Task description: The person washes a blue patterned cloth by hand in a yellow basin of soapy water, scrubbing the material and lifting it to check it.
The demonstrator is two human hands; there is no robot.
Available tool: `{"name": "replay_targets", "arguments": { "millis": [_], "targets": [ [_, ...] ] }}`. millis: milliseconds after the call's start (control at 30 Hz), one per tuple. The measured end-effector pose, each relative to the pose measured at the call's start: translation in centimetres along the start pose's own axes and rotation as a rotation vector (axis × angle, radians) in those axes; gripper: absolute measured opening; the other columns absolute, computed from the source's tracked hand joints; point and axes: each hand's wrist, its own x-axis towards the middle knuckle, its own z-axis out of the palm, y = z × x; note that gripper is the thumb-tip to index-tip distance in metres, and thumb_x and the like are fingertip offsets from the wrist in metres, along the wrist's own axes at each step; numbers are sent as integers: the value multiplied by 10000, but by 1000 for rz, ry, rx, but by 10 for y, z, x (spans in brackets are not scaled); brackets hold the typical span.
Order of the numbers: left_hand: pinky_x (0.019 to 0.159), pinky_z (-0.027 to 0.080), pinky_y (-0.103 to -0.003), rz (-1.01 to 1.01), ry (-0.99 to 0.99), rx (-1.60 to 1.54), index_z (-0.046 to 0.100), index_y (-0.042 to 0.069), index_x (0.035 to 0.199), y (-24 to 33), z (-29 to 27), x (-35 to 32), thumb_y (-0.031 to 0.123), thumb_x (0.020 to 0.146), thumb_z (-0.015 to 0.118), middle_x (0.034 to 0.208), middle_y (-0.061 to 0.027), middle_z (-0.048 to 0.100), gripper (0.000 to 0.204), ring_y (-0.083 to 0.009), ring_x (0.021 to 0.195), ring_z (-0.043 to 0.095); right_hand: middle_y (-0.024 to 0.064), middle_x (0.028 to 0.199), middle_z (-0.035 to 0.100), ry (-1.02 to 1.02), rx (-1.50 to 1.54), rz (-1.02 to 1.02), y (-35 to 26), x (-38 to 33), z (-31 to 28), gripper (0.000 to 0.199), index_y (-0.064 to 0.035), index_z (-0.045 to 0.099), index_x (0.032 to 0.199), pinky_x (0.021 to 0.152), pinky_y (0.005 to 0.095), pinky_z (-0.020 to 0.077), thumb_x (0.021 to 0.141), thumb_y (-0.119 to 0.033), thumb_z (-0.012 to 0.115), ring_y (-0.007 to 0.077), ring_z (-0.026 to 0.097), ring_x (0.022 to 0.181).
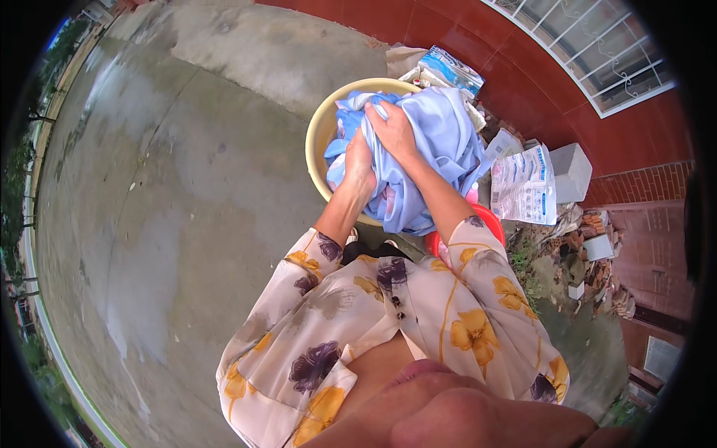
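A large pale yellow basin is heaped with light blue cloth, bunched and folded, with pinkish patches in places. Some of the cloth hangs over the basin's right and near sides. My left hand is closed around a gathered fold near the middle of the heap. Just above and to its right, my right hand grips the same cloth, fingers curled over it. The fingertips of my left hand are partly hidden by the fabric.
A red basin stands right of the yellow one, partly behind my right forearm. Beyond it are a white printed bag, a grey block and a rubble pile. A blue-and-white package lies by the red wall. Wet concrete extends left.
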Motion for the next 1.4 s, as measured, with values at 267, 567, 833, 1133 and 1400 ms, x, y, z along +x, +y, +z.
{"name": "replay_targets", "arguments": {
  "millis": [267,567,833,1133,1400],
  "targets": [
    [876,519,-336,-33,75,109,550,29,1345,7,-31,15,305,1030,470,1182,-99,655,427,-199,982,648,233,601,580,86,-33,-141,-18,-10,20,442,30,557,653,533,447,470,958,-289,587,393,603,550],
    [777,541,-286,169,-37,293,646,20,1107,56,3,-14,273,1028,521,1013,-52,683,293,-134,888,645,160,764,654,187,-241,-253,-23,-8,-43,291,-24,617,725,632,415,490,868,-253,725,336,646,709],
    [1143,272,-472,932,-315,1388,429,30,1429,36,16,-8,368,907,694,1482,-242,373,677,-403,1387,333,226,1506,424,458,-208,500,114,-66,-191,872,-158,393,1509,1103,458,377,794,-506,750,457,431,1344],
    [1129,309,-548,688,-472,1435,369,75,1517,16,-5,18,314,921,681,1585,-278,224,714,-451,1466,249,241,1010,655,197,-226,-39,5,-60,-63,548,-18,563,1305,843,536,470,963,-447,561,443,615,963],
    [869,452,-602,755,-224,2375,471,81,1420,-23,-89,64,334,906,591,1482,-265,360,585,-440,1162,495,208,852,701,-144,-693,130,83,-35,-10,391,-2,684,1008,708,498,536,944,-357,531,386,685,780]
  ]
}}
